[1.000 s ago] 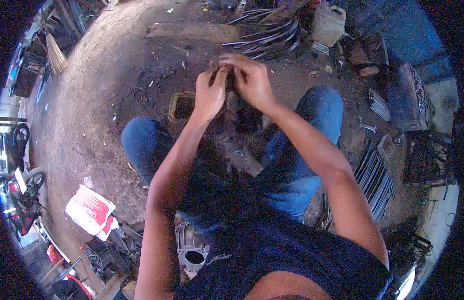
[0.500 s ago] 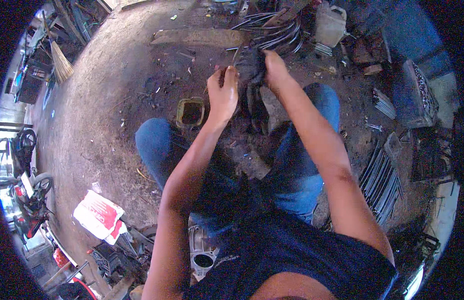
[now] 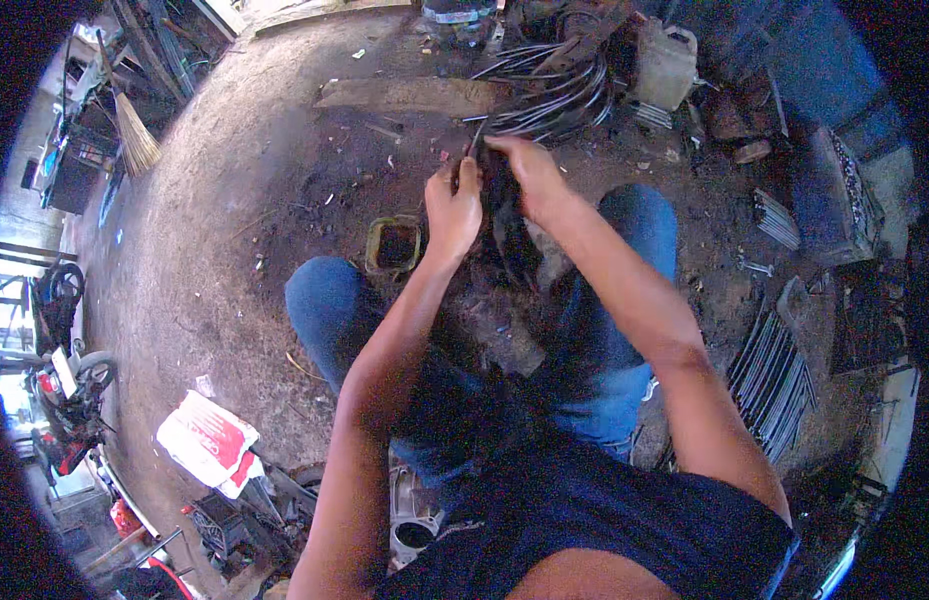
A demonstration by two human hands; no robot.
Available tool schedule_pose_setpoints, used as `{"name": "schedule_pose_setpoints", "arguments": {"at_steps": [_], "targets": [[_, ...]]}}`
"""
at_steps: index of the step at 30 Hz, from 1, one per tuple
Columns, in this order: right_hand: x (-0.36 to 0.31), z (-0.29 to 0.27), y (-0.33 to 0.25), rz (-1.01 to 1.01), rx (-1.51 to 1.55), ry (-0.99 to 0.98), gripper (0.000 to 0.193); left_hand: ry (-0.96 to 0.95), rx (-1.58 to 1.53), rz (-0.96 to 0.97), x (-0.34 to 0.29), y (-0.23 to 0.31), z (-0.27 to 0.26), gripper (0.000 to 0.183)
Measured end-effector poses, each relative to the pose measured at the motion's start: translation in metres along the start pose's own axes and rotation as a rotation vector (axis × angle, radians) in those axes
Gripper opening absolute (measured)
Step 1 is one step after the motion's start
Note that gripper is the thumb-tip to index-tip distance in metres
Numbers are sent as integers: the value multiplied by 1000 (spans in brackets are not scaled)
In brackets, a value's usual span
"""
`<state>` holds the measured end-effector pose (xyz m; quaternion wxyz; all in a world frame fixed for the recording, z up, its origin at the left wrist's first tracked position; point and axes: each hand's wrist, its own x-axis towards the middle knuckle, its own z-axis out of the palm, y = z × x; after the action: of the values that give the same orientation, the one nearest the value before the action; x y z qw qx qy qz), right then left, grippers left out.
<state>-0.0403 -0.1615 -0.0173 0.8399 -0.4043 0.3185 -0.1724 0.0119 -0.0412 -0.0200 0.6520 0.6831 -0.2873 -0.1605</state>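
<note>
My left hand (image 3: 452,215) is closed round a thin metal rod (image 3: 475,140), which points up and away past its fingertips. Just right of it, my right hand (image 3: 536,180) is closed on a dark cloth (image 3: 501,190). The cloth hangs down between my knees, and its upper end meets the rod by my right fingertips. The rod's lower end is hidden behind my left hand. On the ground left of my left hand stands a small square tub (image 3: 371,262) with dark contents.
A wooden plank (image 3: 404,96) and a heap of thin bent rods (image 3: 574,95) lie ahead. Beyond are a jerrycan (image 3: 666,68) and, at right, a crate (image 3: 834,200). More rods (image 3: 772,385) lie by my right arm. A white-red bag (image 3: 206,438) and a broom (image 3: 136,140) are left.
My right hand, with the cloth, has turned and come closer to my left fingertips at the rod. The whole view has shifted slightly, so the ground appears lower.
</note>
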Motion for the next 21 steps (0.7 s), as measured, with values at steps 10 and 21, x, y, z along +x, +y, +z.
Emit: {"name": "schedule_pose_setpoints", "arguments": {"at_steps": [10, 21], "targets": [[1, -16, -31, -4, 192, 54, 18, -204, -222, -364, -12, 12, -1, 36], [-12, -13, -36, -83, 120, 90, 20, -159, 334, 194, -14, 17, 3, 41]]}}
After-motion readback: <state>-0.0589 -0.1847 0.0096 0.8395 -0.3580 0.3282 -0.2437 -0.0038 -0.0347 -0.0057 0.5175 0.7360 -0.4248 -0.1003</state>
